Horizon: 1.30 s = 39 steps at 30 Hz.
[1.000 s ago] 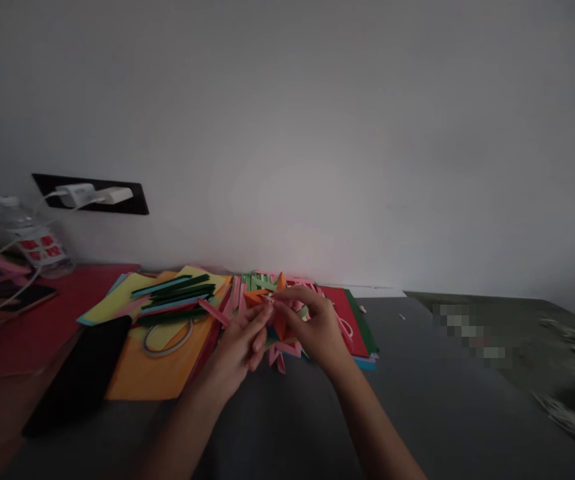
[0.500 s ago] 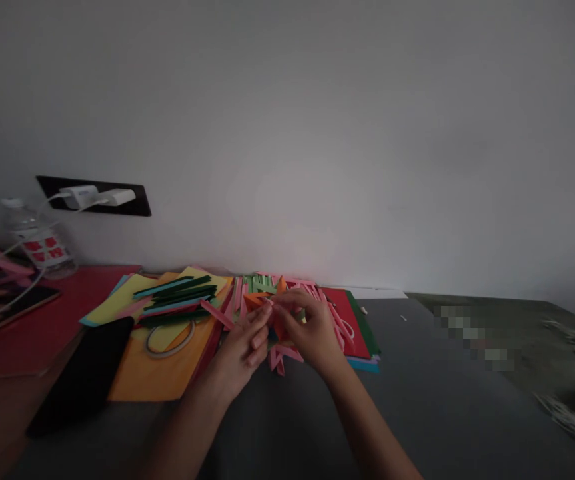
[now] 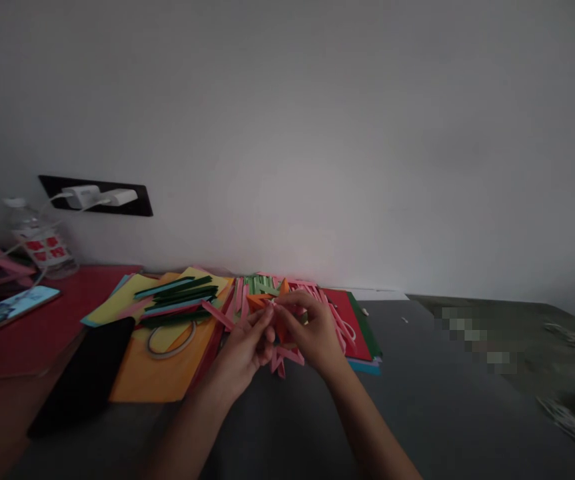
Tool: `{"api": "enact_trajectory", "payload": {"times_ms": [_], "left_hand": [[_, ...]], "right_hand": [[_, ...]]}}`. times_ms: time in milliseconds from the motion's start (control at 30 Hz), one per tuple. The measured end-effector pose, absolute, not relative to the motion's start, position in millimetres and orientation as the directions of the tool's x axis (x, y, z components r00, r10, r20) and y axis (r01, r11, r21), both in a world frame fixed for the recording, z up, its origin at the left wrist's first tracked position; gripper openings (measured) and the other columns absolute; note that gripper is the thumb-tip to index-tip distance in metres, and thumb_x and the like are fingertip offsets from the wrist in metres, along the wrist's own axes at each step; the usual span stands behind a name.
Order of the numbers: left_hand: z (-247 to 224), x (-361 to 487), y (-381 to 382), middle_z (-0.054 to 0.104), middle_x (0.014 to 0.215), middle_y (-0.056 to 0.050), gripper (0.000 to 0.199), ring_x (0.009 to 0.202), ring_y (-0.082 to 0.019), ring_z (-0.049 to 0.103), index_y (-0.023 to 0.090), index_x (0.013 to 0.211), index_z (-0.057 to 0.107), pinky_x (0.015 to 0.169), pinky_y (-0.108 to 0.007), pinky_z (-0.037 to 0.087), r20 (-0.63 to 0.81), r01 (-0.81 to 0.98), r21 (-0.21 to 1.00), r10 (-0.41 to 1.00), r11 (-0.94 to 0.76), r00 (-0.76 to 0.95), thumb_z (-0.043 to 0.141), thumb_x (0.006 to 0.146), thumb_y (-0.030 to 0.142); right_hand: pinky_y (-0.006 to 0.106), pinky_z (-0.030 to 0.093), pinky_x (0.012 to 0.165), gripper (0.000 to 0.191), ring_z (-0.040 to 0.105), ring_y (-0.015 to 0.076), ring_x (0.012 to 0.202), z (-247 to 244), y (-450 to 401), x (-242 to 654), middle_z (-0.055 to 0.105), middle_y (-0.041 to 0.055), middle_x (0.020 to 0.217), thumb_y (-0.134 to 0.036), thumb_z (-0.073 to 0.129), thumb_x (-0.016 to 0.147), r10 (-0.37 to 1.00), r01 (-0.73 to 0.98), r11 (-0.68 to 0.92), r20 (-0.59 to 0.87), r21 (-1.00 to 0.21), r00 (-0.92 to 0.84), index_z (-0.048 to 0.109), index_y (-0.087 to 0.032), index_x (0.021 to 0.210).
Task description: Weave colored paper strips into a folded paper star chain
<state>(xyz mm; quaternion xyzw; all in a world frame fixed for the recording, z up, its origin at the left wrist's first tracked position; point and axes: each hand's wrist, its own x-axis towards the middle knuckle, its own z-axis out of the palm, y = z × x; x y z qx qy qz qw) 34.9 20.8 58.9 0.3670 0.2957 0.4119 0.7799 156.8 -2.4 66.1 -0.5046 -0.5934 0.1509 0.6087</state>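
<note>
An orange folded-paper piece point(image 3: 257, 302) with pointed tips is pinched between my two hands, over the middle of the table. My left hand point(image 3: 244, 348) grips it from the left, thumb and fingers closed. From the right, my right hand point(image 3: 316, 328) pinches it with thumb and index finger. A small whitish bit shows where the fingertips meet, too small to name. My fingers hide much of the piece. Behind and below the hands lie pink folded paper strips point(image 3: 287, 355) and green strips point(image 3: 257, 285).
To the left are stacked coloured paper sheets point(image 3: 137, 380) with dark green strips point(image 3: 182, 293), a tape roll point(image 3: 172, 353) and a black flat object point(image 3: 84, 377). Farther left are a lit phone point(image 3: 12, 310) and a plastic bottle point(image 3: 44, 247). A red sheet point(image 3: 350, 313) lies right.
The phone's screen at the far left has lit up. Both hands stay almost in place on the orange paper piece, with the left fingers shifted slightly.
</note>
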Motion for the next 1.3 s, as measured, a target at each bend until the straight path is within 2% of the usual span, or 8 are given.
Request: {"api": "enact_trajectory", "payload": {"times_ms": [467, 667, 900, 1100, 1300], "left_hand": [[58.8, 36.1, 18.2, 0.053, 0.049, 0.008, 0.027, 0.033, -0.002, 0.047, 0.014, 0.073, 0.059, 0.032, -0.011, 0.036, -0.180, -0.437, 0.806, 0.869, 0.399, 0.462, 0.076, 0.062, 0.032], [56.7, 37.2, 19.5, 0.054, 0.049, 0.008, 0.027, 0.033, -0.001, 0.047, 0.013, 0.071, 0.059, 0.033, -0.009, 0.036, -0.175, -0.458, 0.798, 0.878, 0.391, 0.445, 0.077, 0.061, 0.031], [58.8, 37.9, 17.5, 0.054, 0.049, 0.007, 0.024, 0.033, -0.001, 0.046, 0.013, 0.075, 0.062, 0.032, -0.009, 0.036, -0.183, -0.468, 0.781, 0.868, 0.414, 0.462, 0.076, 0.063, 0.028], [57.3, 36.0, 18.8, 0.053, 0.050, 0.008, 0.019, 0.034, 0.002, 0.044, 0.013, 0.073, 0.061, 0.033, -0.006, 0.034, -0.204, -0.486, 0.754, 0.860, 0.442, 0.467, 0.075, 0.066, 0.025], [56.4, 36.5, 17.9, 0.053, 0.051, 0.008, 0.022, 0.033, 0.001, 0.044, 0.013, 0.073, 0.061, 0.033, -0.009, 0.036, -0.190, -0.472, 0.767, 0.857, 0.434, 0.479, 0.075, 0.065, 0.027]], "right_hand": [[0.026, 0.049, 0.061, 0.007, 0.062, 0.0156, 0.070, 67.5, -3.3, 155.5, 0.068, 0.0043, 0.074, -0.017, 0.064, 0.071, 0.790, 0.347, 0.412, 0.520, -0.842, 0.325, 0.070, -0.019, 0.073], [0.027, 0.047, 0.063, 0.010, 0.062, 0.0161, 0.071, 66.5, -2.9, 158.6, 0.069, 0.0053, 0.077, -0.016, 0.061, 0.073, 0.812, 0.360, 0.414, 0.518, -0.836, 0.269, 0.071, -0.018, 0.073], [0.026, 0.049, 0.061, 0.007, 0.063, 0.0156, 0.066, 69.7, -6.4, 149.8, 0.069, 0.0038, 0.071, -0.018, 0.061, 0.072, 0.788, 0.366, 0.332, 0.469, -0.869, 0.398, 0.067, -0.017, 0.072], [0.025, 0.050, 0.060, 0.008, 0.063, 0.0152, 0.066, 69.4, -5.8, 156.0, 0.069, 0.0038, 0.070, -0.015, 0.060, 0.070, 0.813, 0.356, 0.363, 0.479, -0.861, 0.330, 0.068, -0.017, 0.067], [0.025, 0.050, 0.058, 0.009, 0.063, 0.0147, 0.064, 67.0, -4.4, 154.5, 0.069, 0.0040, 0.071, -0.017, 0.059, 0.071, 0.804, 0.324, 0.365, 0.471, -0.873, 0.363, 0.069, -0.017, 0.071]]}}
